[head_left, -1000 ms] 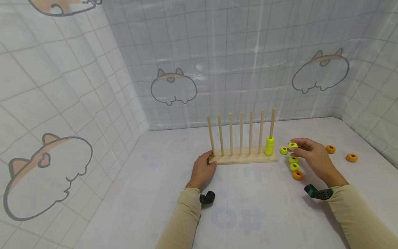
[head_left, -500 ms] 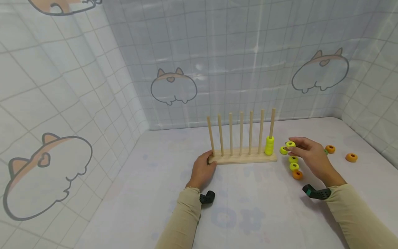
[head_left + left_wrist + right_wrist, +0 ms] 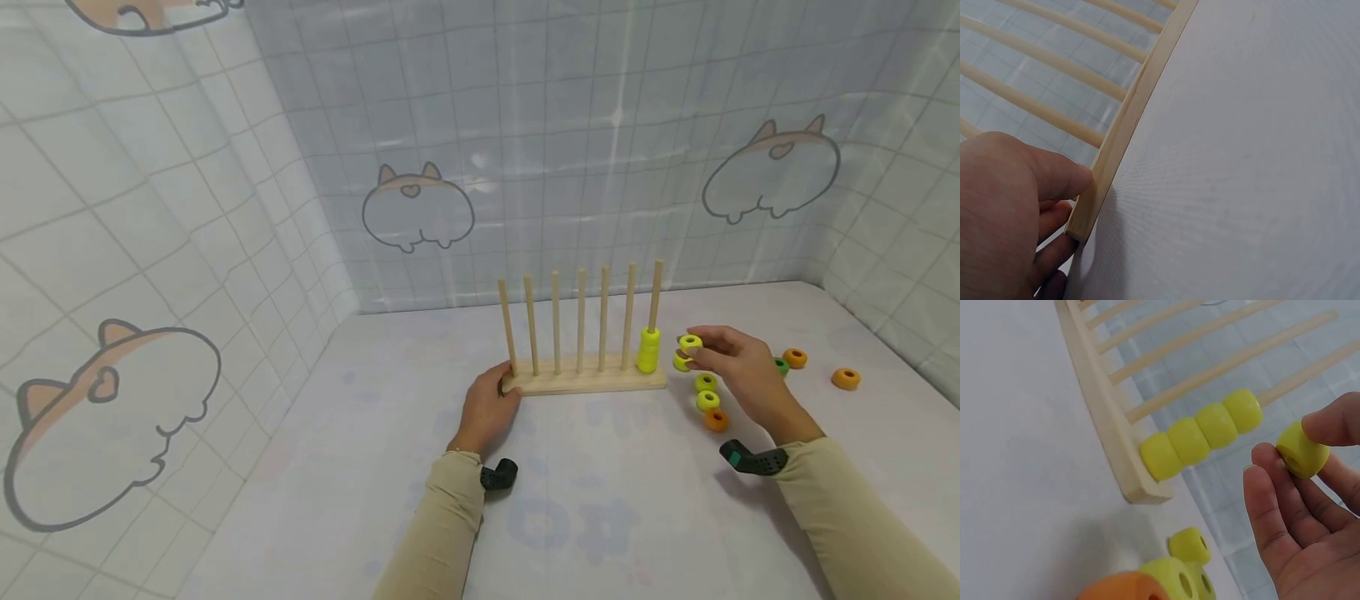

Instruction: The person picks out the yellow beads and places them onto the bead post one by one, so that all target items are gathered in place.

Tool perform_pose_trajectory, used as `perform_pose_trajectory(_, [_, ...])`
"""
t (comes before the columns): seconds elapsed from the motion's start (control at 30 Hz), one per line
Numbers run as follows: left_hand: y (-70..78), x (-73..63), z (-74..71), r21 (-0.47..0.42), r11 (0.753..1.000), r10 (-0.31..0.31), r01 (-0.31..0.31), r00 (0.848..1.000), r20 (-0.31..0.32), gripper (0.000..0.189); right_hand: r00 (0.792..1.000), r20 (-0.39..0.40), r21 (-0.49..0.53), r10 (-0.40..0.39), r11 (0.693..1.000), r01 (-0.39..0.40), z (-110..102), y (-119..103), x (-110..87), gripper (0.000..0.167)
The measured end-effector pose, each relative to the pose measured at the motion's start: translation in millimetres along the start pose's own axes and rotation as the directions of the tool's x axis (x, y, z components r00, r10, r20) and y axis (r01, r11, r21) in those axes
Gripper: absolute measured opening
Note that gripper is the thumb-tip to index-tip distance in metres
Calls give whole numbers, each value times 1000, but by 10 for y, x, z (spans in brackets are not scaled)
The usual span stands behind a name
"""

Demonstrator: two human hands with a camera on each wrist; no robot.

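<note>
A wooden peg stand (image 3: 585,384) with a row of upright pegs stands on the table. My left hand (image 3: 487,408) grips its left end, thumb on the front of the base and fingers behind, as the left wrist view shows. Several yellow beads (image 3: 1188,440) are stacked at the bottom of the rightmost peg. Just right of that peg, my right hand (image 3: 742,375) pinches another yellow bead (image 3: 1305,447) between thumb and fingers. In the right wrist view this bead is level with the peg's upper part, apart from the stack, its hole showing.
Loose yellow beads (image 3: 707,403) lie below and left of the right hand, with an orange bead (image 3: 716,422) nearest the body. Behind the hand are a green bead (image 3: 782,367) and two orange beads (image 3: 846,380). A patterned curtain wall (image 3: 570,150) rises behind the table.
My right hand has moved left and slightly up with the pinched bead, nearer the rightmost peg. The green bead behind it has come into view. My left hand stays on the stand.
</note>
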State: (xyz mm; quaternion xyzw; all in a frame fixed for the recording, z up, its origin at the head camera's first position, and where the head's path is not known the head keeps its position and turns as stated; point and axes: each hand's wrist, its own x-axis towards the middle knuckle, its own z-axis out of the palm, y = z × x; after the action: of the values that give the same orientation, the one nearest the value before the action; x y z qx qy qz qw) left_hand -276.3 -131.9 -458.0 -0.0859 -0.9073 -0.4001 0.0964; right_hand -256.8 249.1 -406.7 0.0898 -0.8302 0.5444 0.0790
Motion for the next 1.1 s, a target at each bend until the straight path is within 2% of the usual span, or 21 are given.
perform_pose_trajectory(0.2, [-2,10,-9,8,1000,9,-9,1000,-4,50,1000,-15,62,-14,998,15,14,-47,42,47])
perform_pose_trajectory(0.5, [6,5,-9,-1,1000,3,-3,1000,2,51,1000,-24,74,20,997,-18,63,-92,93,50])
perform_pose_trajectory(0.63, [5,9,-7,-1,1000,5,-5,1000,1,51,999,-20,113,48,993,-46,78,-135,112,53])
perform_pose_trajectory(0.73, [5,4,-3,1,1000,-2,2,1000,7,51,998,-14,210,60,976,-56,81,-157,130,48])
perform_pose_trajectory(0.97, [14,-7,-8,-6,1000,-4,4,1000,6,51,999,-21,345,40,938,-30,88,-191,177,39])
perform_pose_trajectory(1.1, [16,-13,-11,-7,1000,-2,2,1000,8,51,1000,-11,443,18,896,-11,79,-218,184,34])
